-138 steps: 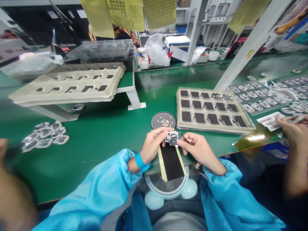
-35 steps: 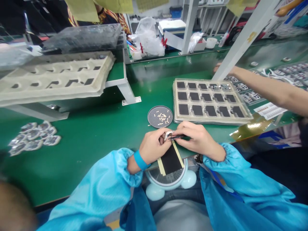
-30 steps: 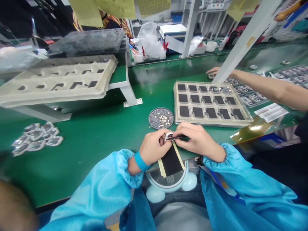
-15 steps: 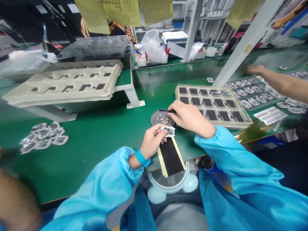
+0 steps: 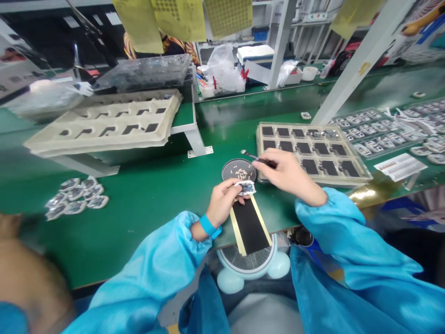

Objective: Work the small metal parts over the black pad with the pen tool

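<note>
My left hand pinches a small silvery part just above a black strip with yellow edges that lies over the bench edge. My right hand grips thin dark tweezers, their tip raised above a round perforated dish that holds several tiny pale pieces. The right hand hovers between that dish and a beige tray of black pads.
A raised stand carries beige moulded trays at the left. Several silvery parts lie in a pile on the green bench. More part trays sit at the right. A small round fan sits below the bench edge. A slanted white post crosses the right side.
My right hand left the silvery part, carried the tweezers out over the round dish, then lifted them. The other person's arm at the right has gone from view.
</note>
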The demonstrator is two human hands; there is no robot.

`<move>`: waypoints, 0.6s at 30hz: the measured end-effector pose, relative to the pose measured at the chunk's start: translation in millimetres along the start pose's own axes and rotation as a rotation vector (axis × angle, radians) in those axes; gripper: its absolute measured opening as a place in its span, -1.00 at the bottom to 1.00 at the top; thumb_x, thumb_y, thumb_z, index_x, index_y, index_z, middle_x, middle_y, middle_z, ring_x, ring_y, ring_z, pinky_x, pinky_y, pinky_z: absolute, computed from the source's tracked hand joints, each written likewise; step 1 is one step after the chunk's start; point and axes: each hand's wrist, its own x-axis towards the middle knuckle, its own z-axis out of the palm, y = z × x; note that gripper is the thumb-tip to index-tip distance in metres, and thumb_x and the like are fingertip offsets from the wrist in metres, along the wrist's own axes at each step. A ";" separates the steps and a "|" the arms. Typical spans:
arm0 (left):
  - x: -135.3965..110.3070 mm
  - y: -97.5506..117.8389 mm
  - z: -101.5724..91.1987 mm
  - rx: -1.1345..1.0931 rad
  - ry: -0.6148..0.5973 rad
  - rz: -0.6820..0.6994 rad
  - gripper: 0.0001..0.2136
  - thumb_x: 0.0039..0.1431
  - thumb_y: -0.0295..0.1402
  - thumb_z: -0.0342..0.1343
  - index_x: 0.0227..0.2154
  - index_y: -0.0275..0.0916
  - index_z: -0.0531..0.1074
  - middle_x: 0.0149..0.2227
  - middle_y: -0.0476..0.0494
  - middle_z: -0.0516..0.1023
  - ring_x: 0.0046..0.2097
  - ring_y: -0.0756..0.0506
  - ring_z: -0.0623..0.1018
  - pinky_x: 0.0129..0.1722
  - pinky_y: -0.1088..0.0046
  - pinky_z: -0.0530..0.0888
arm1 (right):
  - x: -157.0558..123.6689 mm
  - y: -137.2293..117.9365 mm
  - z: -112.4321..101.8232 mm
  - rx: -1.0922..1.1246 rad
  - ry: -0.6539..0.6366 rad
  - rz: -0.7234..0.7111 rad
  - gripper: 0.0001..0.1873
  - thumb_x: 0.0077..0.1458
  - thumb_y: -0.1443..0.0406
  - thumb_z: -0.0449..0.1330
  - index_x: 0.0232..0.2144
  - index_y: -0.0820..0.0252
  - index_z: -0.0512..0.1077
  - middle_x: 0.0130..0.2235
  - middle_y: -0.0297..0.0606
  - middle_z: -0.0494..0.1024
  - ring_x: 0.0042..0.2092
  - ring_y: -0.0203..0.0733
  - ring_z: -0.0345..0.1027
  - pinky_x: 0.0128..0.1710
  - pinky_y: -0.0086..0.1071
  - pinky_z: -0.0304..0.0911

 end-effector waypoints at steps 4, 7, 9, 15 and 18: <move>1.1 -3.8 2.3 0.085 0.000 0.015 -0.64 0.15 -0.12 0.21 -0.19 -0.37 0.53 -0.38 -0.22 0.65 -0.42 -0.09 0.62 -0.58 0.54 0.31 | -52.1 8.3 -7.7 0.425 0.115 0.323 -0.50 0.34 -0.02 0.07 -0.39 0.21 0.55 -0.52 -0.33 0.46 -0.53 -0.31 0.29 -0.49 -0.40 0.18; 8.9 -2.2 -9.3 0.294 0.101 0.124 -0.72 0.18 -0.15 0.13 -0.34 -0.31 0.53 -0.43 -0.12 0.60 -0.40 -0.07 0.57 -0.52 0.52 0.32 | -91.8 25.5 1.9 0.462 0.223 0.461 -0.40 0.33 -0.06 0.06 -0.60 0.20 0.45 -0.65 -0.38 0.30 -0.60 -0.34 0.14 -0.56 -0.41 0.04; 19.7 3.8 -30.8 0.528 0.251 0.228 -0.75 0.18 -0.20 0.08 -0.46 -0.27 0.50 -0.49 -0.05 0.53 -0.39 -0.05 0.51 -0.41 0.50 0.35 | -108.8 36.8 10.7 0.491 0.234 0.479 -0.39 0.32 -0.05 0.08 -0.64 0.19 0.42 -0.66 -0.37 0.27 -0.58 -0.33 0.13 -0.55 -0.40 0.04; 62.5 34.6 -141.5 0.962 0.630 0.109 -0.73 0.15 -0.21 0.09 -0.52 -0.27 0.52 -0.54 -0.14 0.48 -0.34 -0.19 0.50 -0.23 0.33 0.41 | -113.1 52.6 19.4 0.630 0.234 0.505 -0.43 0.28 -0.06 0.13 -0.60 0.20 0.43 -0.65 -0.40 0.24 -0.59 -0.37 0.06 -0.58 -0.42 -0.06; 72.1 42.1 -184.1 0.958 0.756 0.135 -0.74 0.19 -0.25 0.04 -0.42 -0.33 0.53 -0.43 -0.29 0.55 -0.15 -0.32 0.54 -0.01 0.10 0.41 | -110.8 55.0 18.5 0.682 0.224 0.498 -0.45 0.26 -0.05 0.17 -0.59 0.22 0.45 -0.65 -0.40 0.25 -0.59 -0.38 0.06 -0.58 -0.44 -0.07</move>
